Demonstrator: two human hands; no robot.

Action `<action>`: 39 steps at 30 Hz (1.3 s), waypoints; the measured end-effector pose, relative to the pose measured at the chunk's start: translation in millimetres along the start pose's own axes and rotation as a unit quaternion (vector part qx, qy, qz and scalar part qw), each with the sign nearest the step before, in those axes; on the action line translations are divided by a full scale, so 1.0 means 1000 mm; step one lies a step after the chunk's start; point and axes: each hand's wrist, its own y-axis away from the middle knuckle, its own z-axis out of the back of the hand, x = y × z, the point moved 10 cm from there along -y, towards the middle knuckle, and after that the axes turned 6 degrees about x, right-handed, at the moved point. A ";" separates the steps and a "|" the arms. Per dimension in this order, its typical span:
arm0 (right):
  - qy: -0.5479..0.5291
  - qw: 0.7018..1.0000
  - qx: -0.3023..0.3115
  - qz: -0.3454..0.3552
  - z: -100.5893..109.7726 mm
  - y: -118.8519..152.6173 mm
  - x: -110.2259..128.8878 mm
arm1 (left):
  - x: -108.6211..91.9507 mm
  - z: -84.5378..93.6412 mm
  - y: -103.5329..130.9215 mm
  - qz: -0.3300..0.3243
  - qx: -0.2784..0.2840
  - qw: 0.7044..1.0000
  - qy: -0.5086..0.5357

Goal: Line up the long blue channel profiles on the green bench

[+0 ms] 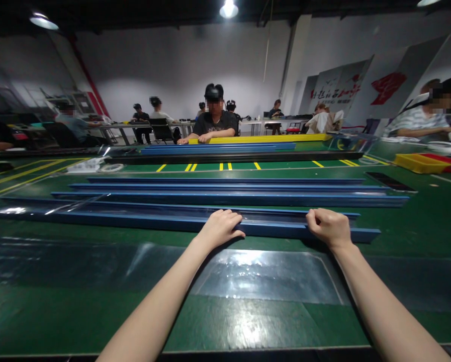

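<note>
A long blue channel strip [274, 229] lies across the green table in front of me. My left hand [222, 224] wraps over it near the middle, fingers on top and thumb at the near side. Closer to the strip's right end, my right hand [329, 227] is closed in a fist against it; its fingertips are hidden. Clear plastic film [108, 198] covers the strip's left part. Nearer to me, under my forearms, a wide clear plastic sheet [263, 274] lies flat and shiny.
Beyond are more blue strips [229, 196], a black strip [240, 157] and a yellow strip [266, 138]. A dark flat phone-like slab [390, 182] and yellow tray [421, 163] lie at right. A co-worker [214, 120] sits opposite; other people sit farther back.
</note>
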 end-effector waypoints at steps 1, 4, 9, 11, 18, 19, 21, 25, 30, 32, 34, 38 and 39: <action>0.000 1.000 0.000 0.000 0.000 0.000 0.000 | 0.000 0.000 0.000 -0.003 0.001 1.000 0.001; 0.007 1.000 -0.002 0.001 0.000 0.001 0.000 | 0.000 0.000 0.000 -0.005 0.005 1.000 -0.002; 0.010 1.000 0.000 -0.003 -0.001 0.001 -0.002 | -0.001 0.001 0.000 -0.005 0.002 1.000 -0.013; 0.010 1.000 0.001 -0.003 -0.001 0.001 -0.002 | -0.001 0.000 0.000 -0.004 0.003 1.000 -0.018; 0.009 1.000 0.001 -0.010 0.000 0.001 -0.001 | -0.001 -0.003 0.001 -0.008 -0.001 0.999 -0.036; 0.008 1.000 0.004 -0.013 0.000 0.001 -0.001 | -0.001 -0.003 0.001 -0.008 -0.001 0.999 -0.035; 0.006 1.000 0.007 -0.016 -0.001 0.000 -0.001 | 0.000 -0.004 0.001 -0.007 0.000 0.999 -0.033; 0.009 1.000 0.010 -0.017 -0.001 0.001 -0.001 | 0.003 -0.005 0.000 0.006 0.008 1.000 -0.025; 0.002 0.998 0.054 -0.033 -0.008 0.000 -0.005 | 0.007 -0.004 0.000 0.028 0.015 0.999 0.000; -0.007 0.996 0.085 -0.032 -0.013 0.000 -0.005 | 0.008 -0.004 0.000 0.037 0.015 0.999 0.014; -0.012 0.993 0.110 -0.032 -0.017 0.000 -0.005 | 0.010 -0.004 0.000 0.045 0.018 0.998 0.026; -0.009 0.988 0.146 -0.046 -0.020 0.000 -0.005 | 0.013 -0.005 -0.001 0.058 0.024 0.997 0.040; -0.005 0.986 0.158 -0.049 -0.021 -0.001 -0.004 | 0.013 -0.005 -0.001 0.060 0.023 0.997 0.040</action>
